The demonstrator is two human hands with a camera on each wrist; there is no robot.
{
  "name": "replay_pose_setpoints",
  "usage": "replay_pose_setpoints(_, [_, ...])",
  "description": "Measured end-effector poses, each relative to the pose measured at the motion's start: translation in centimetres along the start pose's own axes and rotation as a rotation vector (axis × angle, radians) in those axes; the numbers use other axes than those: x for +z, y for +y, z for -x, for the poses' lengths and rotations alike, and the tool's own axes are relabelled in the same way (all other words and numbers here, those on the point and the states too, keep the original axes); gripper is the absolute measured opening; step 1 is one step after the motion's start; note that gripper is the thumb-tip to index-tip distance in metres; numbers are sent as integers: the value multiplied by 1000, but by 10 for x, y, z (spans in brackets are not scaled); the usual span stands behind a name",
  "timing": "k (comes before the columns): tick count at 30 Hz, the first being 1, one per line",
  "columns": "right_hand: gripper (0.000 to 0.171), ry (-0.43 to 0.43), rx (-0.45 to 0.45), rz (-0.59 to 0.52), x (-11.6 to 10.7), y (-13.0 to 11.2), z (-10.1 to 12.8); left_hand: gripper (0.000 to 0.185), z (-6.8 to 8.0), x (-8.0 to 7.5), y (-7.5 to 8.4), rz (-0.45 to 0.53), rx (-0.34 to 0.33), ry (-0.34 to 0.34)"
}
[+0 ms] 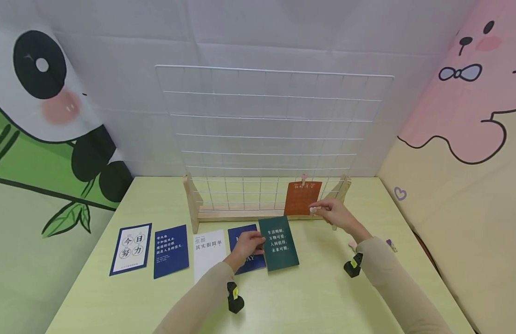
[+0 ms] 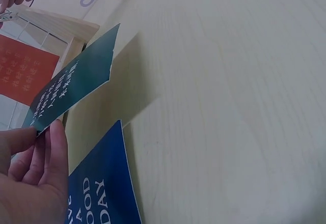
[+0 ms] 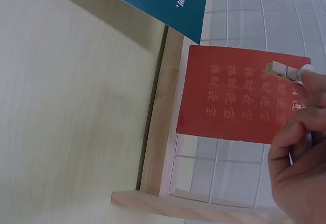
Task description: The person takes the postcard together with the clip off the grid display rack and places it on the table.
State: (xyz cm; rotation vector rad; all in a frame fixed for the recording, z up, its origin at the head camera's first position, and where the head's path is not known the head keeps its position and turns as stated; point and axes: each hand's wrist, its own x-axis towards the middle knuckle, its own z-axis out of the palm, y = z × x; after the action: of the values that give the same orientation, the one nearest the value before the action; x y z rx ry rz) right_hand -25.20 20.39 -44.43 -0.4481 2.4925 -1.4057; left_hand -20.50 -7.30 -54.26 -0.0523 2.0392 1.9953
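The scene is being viewed from the head camera, above and behind, facing forward and down over the table (image 1: 325,297) toward the wire grid (image 1: 266,134). The green card (image 2: 71,86) is being seen from close by at table level in the left wrist view. The orange card (image 3: 239,99) is being framed closely by the right wrist camera. Both cards are being shared by all three views.

Two bare hands, left hand (image 1: 248,245) and right hand (image 1: 336,214). Both arms in long beige sleeves, snug knit, ending at the wrists. Small black wrist camera (image 1: 235,297) with a yellow mark under the left sleeve cuff; matching black one (image 1: 353,266) under the right cuff.
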Motion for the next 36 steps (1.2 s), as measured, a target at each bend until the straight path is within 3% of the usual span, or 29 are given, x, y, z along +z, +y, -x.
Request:
replay_pose_setpoints(10, [29,-144,-37,-2,-19,27,8,16,-1,2,-5,15,0,-15])
replay_pose_setpoints(21, [28,-238,93,34,-33,58,19,12,-1,3,-10,-2,-17,-10])
replay_pose_setpoints(36, [24,-346,258,83,-40,86,35,22,-1,5,-12,-88,-41,65])
